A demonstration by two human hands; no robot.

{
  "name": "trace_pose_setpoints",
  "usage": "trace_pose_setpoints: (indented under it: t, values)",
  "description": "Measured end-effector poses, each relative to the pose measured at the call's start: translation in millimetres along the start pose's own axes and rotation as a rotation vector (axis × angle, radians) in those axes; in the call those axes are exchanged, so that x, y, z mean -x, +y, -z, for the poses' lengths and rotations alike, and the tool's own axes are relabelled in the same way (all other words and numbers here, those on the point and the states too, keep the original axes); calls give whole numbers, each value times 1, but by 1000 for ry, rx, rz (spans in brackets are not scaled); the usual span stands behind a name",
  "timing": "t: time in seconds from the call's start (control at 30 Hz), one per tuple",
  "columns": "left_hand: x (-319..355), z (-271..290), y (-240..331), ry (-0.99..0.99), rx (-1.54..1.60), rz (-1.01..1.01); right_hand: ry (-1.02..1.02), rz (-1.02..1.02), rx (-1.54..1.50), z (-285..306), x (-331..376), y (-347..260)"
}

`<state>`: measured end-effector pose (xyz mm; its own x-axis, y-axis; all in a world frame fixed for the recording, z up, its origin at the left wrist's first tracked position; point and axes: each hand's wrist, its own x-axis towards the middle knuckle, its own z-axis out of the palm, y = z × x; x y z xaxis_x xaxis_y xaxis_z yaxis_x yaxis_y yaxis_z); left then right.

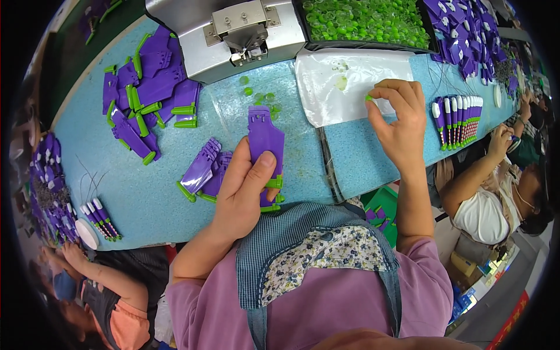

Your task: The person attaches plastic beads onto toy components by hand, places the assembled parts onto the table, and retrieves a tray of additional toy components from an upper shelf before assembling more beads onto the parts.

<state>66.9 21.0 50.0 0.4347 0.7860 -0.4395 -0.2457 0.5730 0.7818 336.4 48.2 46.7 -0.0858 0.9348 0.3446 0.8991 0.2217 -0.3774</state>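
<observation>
My left hand (240, 195) is closed round a flat purple plastic piece (266, 139) with a green end, thumb on its face and its notched end pointing away from me. A pinch of thumb and forefinger in my right hand (402, 131) holds a small green plastic piece (368, 98) above a white plastic sheet (318, 87). Small translucent green pieces (268, 97) lie loose on the blue table just beyond the purple piece. More purple pieces with green ends (204, 166) lie beside my left hand, some partly hidden by it.
At the back stands a metal machine (242, 35), with a black tray (350, 45) of green pieces to its right. A heap of purple pieces (154, 81) lies at the left. White-tipped purple sticks (458, 119) lie in a row at the right. Co-workers sit on both sides.
</observation>
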Motion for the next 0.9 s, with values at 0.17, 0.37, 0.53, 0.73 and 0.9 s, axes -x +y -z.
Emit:
trace_pose_setpoints:
  t: [0.17, 0.37, 0.53, 0.73, 0.9]
  values:
    - [1, -9, 0, 16, 35, -22, -30, 46, 126, -4, -1, 3]
    - [-3, -17, -9, 46, -7, -292, -74, -199, -645, 8, 8, -27]
    - [2, -22, 0, 19, -79, -290, -246, -228, -1074, 8, 17, -55]
    - [5, -20, -2, 58, -40, -322, -302, -179, -1002, 3, 17, -65]
    - [6, -19, -1, 39, -66, -279, -345, -180, -991, 1, 25, -67]
